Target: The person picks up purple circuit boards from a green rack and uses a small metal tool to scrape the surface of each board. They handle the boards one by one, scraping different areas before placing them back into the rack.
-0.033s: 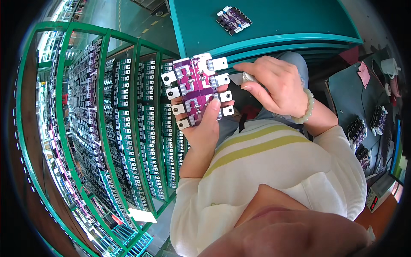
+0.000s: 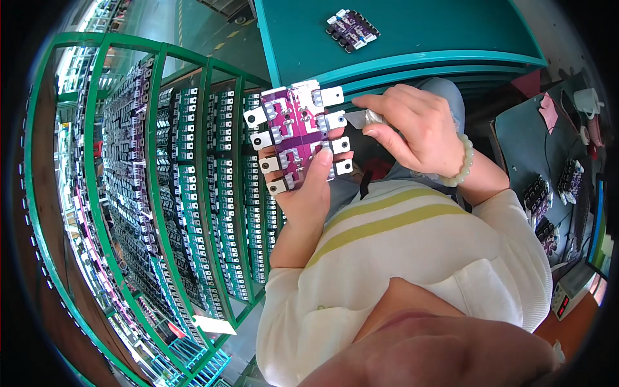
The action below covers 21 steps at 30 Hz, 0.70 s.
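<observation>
My left hand [image 2: 309,193] holds up a purple circuit board panel [image 2: 298,132] with silver metal tabs along both sides; the thumb lies across its lower part. My right hand [image 2: 412,129] is beside the panel's right edge. It pinches a small silvery piece [image 2: 362,118] between thumb and fingers, close to a tab. A pale green bead bracelet [image 2: 465,164] sits on the right wrist. Both hands are in front of my chest, just below the edge of the teal table [image 2: 438,39].
A small stack of purple boards [image 2: 351,29] lies on the teal table. A green rack [image 2: 167,193] packed with several rows of boards fills the left. At the right, a dark tray [image 2: 548,193] holds more boards, near a pink cloth [image 2: 549,111].
</observation>
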Tool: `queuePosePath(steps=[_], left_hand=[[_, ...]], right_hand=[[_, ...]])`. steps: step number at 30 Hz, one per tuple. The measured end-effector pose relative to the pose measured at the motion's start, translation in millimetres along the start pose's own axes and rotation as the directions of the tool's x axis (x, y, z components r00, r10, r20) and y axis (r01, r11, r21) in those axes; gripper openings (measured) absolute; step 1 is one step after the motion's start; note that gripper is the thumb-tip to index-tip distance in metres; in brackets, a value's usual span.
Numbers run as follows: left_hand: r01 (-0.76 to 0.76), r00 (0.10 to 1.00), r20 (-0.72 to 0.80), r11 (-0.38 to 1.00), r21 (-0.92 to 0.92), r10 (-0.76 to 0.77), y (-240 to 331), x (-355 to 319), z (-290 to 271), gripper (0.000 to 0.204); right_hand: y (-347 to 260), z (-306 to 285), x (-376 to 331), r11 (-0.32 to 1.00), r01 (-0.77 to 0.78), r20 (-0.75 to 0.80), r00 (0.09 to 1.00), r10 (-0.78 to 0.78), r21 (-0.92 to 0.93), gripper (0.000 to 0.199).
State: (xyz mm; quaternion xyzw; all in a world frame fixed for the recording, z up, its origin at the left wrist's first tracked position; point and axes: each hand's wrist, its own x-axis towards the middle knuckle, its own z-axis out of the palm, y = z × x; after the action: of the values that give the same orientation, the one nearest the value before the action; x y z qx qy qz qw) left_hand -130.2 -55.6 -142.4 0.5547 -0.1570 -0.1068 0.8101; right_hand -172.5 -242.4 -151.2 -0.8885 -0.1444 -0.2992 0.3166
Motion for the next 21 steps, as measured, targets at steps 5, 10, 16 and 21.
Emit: queuePosePath(steps=[5, 10, 16, 21], left_hand=[[-0.019, 1.0, 0.003, 0.999, -0.036, 0.02, -3.5, -0.5, -3.4, 0.041], [0.001, 0.997, -0.074, 0.998, 0.056, 0.004, -0.5, 0.0, 2.6, 0.049], [-0.025, 0.998, -0.059, 0.999, 0.028, 0.027, -3.8, 0.2, -0.4, 0.049], [-0.046, 0.998, -0.053, 0.999, -0.007, 0.046, -7.1, -0.6, -2.4, 0.048]], right_hand=[[0.0, 0.7, 1.0, 0.999, 0.021, -0.015, 1.0, -0.022, -0.029, 0.029], [1.9, 0.9, 0.7, 0.999, 0.042, -0.024, 0.999, -0.043, -0.026, 0.028], [1.2, -1.0, 2.7, 0.997, 0.045, -0.028, 0.999, -0.046, -0.058, 0.028], [2.0, 0.5, 1.3, 0.994, 0.04, -0.042, 0.998, -0.045, -0.105, 0.026]])
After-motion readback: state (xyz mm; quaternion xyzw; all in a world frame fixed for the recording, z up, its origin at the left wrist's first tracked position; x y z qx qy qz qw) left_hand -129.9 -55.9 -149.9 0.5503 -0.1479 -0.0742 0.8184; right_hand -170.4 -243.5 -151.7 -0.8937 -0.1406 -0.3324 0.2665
